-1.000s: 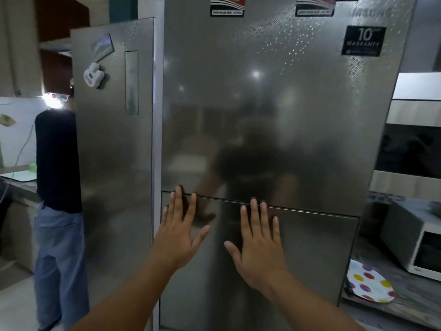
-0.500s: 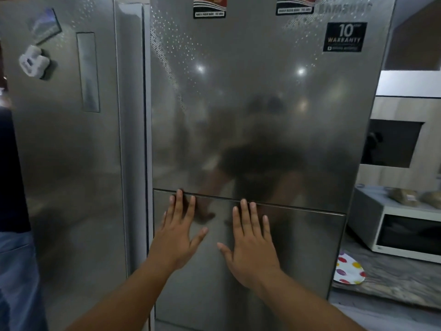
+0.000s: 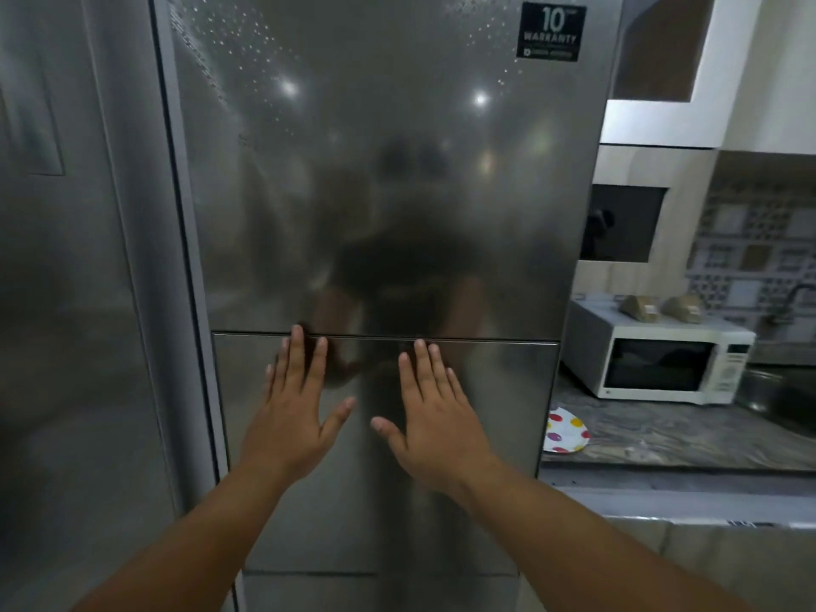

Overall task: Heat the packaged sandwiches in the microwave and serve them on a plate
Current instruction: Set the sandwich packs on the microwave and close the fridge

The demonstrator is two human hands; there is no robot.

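Ahead, fridge door (image 3: 388, 192); microwave (image 3: 653, 351) rightward.

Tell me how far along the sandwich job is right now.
Nothing looks done. Two packaged sandwiches sit wrapped on top of the microwave, whose door is shut; the spotted plate on the counter holds no food. In hand: left hand and right hand lie flat, holding nothing, on the lower fridge door. Left: heating, unwrapping, plating.

Microwave (image 3: 658, 348) right of fridge (image 3: 388, 192)
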